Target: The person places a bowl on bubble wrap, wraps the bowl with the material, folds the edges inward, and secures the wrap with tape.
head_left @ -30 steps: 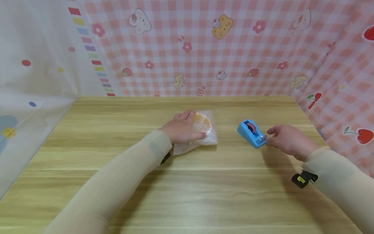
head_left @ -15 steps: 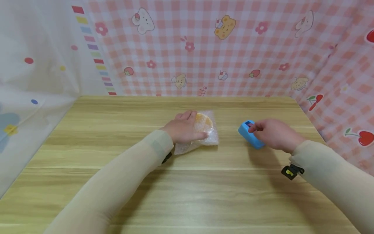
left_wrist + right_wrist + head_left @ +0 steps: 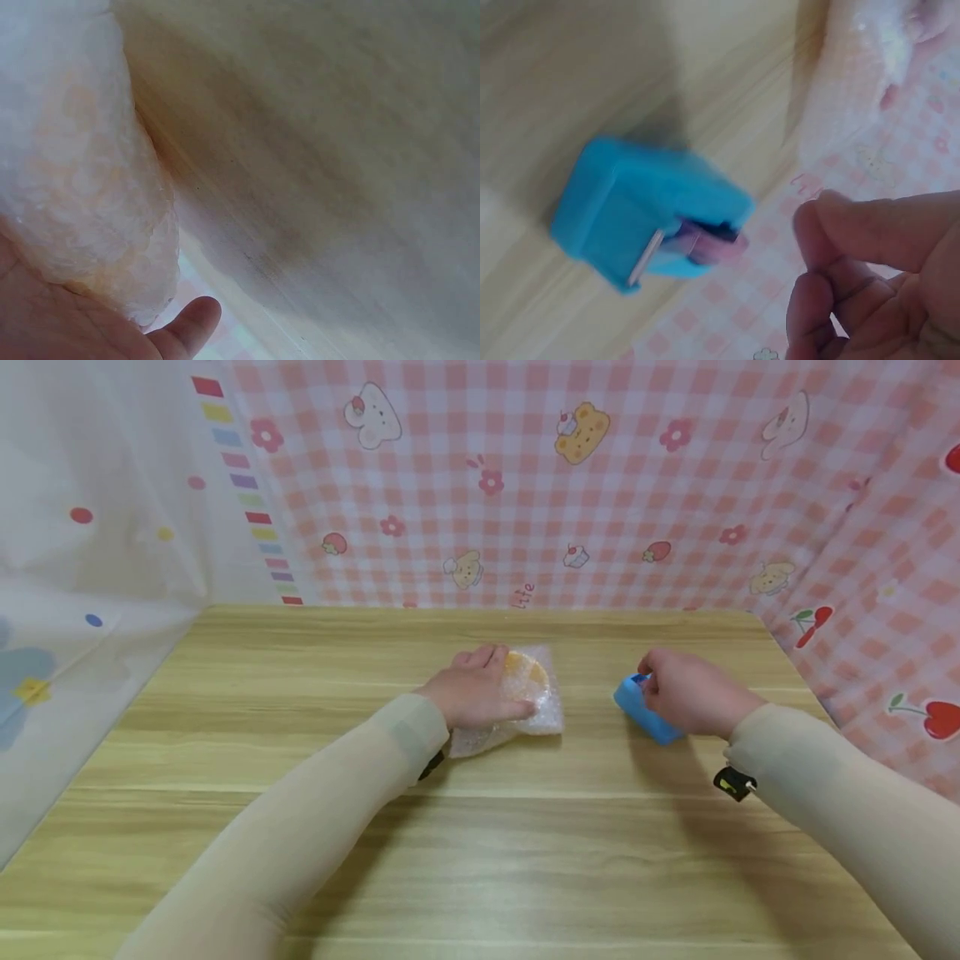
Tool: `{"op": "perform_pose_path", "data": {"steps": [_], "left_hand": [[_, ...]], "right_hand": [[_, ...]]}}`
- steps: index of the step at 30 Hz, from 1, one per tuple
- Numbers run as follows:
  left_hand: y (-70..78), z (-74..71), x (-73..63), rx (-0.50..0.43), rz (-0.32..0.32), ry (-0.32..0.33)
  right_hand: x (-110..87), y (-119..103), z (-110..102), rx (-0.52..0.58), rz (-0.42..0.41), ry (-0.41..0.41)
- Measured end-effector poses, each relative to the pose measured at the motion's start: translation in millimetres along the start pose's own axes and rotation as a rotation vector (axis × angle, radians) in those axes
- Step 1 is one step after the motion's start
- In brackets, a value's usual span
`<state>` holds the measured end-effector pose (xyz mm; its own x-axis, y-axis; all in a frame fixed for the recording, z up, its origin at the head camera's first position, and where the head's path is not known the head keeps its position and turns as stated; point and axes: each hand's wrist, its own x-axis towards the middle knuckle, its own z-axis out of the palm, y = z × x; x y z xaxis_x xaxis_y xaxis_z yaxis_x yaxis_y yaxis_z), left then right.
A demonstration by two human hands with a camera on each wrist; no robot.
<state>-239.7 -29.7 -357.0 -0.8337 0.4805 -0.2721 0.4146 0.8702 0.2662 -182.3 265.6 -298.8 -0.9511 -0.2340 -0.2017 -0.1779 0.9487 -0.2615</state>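
Observation:
My left hand (image 3: 476,693) rests on a bubble-wrap bag (image 3: 551,714), with the thumb stretched across it. An orange-yellow rounded item (image 3: 527,668) shows through the clear bubbles. In the left wrist view, the bag (image 3: 97,180) lies against the palm, and a fingertip (image 3: 199,319) sticks out past its edge. My right hand (image 3: 690,693) is over the blue tape dispenser (image 3: 645,714), hiding part of it. In the right wrist view, the thumb and curled index finger (image 3: 806,225) meet apart from the dispenser (image 3: 645,199); no tape is visible between them. A pinkish roll (image 3: 712,244) sits in the dispenser.
The wooden table (image 3: 480,852) reaches back to a pink checked cloth (image 3: 435,485). White cloth (image 3: 97,560) hangs at the left, and more checked cloth (image 3: 892,610) at the right.
My right hand has moved left and up, from beside the dispenser's cutter end to above its roll end, and its fingers have drawn together. The left hand stays on the bag.

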Motion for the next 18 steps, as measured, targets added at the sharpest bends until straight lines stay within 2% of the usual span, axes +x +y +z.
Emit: {"op": "perform_pose_path", "data": {"steps": [4,6,10,18], "left_hand": [[-0.1,0.4,0.4,0.009,0.006,0.003],[-0.1,0.2,0.3,0.012,0.007,0.005],[0.2,-0.7,-0.2,0.013,0.005,0.006],[1.6,-1.9,-3.2,0.0,0.001,-0.01]], "right_hand": [[2.2,1.8,-0.8,-0.132,0.004,0.037],[1.8,1.7,-0.5,-0.159,0.006,0.066],[0.2,-1.4,-0.3,-0.128,-0.007,0.111],[4.2,-22.0,-2.2,-0.014,-0.061,0.141]]}}
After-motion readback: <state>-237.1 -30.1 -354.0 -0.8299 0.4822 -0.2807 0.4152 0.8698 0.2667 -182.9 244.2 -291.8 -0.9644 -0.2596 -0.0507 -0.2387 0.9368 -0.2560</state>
